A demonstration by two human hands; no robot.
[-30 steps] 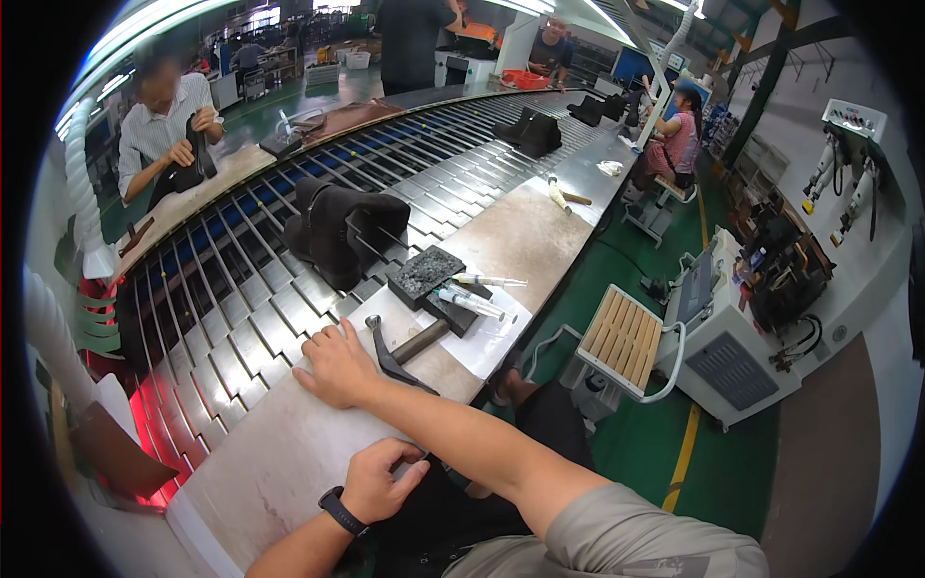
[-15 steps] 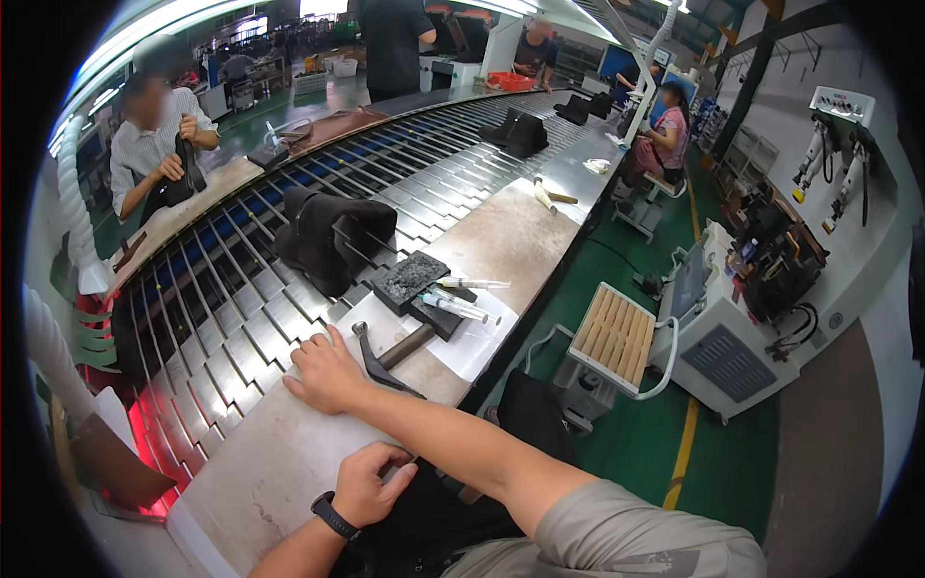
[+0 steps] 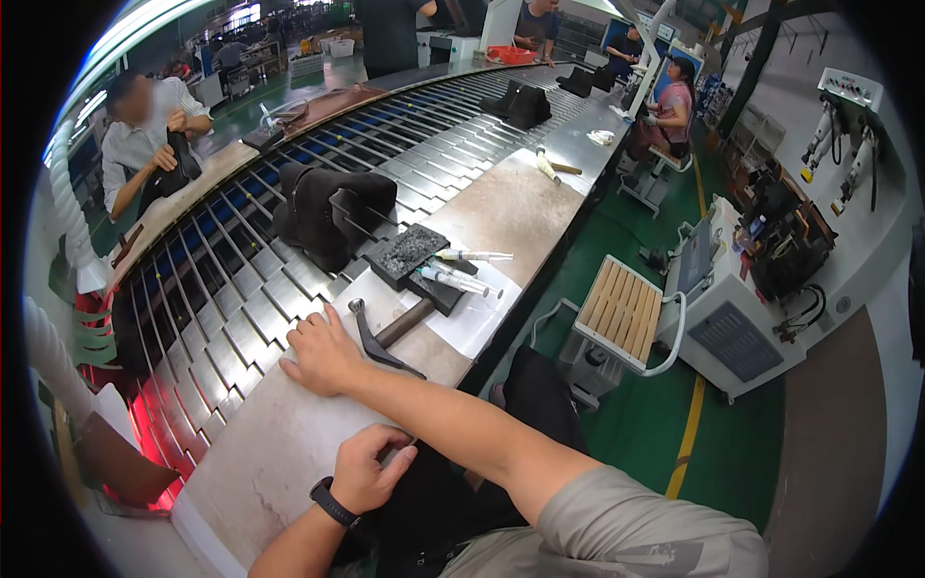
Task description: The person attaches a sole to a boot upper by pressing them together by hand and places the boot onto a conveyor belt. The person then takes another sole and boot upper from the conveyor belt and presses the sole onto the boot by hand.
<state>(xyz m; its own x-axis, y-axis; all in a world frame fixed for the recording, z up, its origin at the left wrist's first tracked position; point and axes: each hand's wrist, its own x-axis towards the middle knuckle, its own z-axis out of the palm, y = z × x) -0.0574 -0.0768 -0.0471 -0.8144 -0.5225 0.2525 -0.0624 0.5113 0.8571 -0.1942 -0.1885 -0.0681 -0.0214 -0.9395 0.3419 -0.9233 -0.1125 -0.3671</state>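
Note:
My right hand (image 3: 323,352) lies flat, palm down, on the beige workbench (image 3: 270,453), with my arm reaching across from the lower right. Just right of its fingers lie dark curved pincers (image 3: 381,347) and a wooden-handled hammer (image 3: 405,323). Nearer to me, my left hand (image 3: 371,472), with a black watch on the wrist, rests at the bench's front edge with its fingers curled in. Beyond the hammer are a black textured block (image 3: 409,252) and clear tubes (image 3: 458,279) on a white sheet (image 3: 477,323). A pair of black boots (image 3: 328,212) stands on the slatted conveyor (image 3: 241,299).
A person (image 3: 154,135) across the conveyor holds a dark boot. More boots (image 3: 520,104) ride farther along. To my right, on the green floor, stand a wooden slatted stool (image 3: 621,313) and a grey machine (image 3: 732,332). Another seated worker (image 3: 670,101) is at the far end.
Both hands stay where they were. The view has drifted slightly, and the boots sit a little farther left in the picture.

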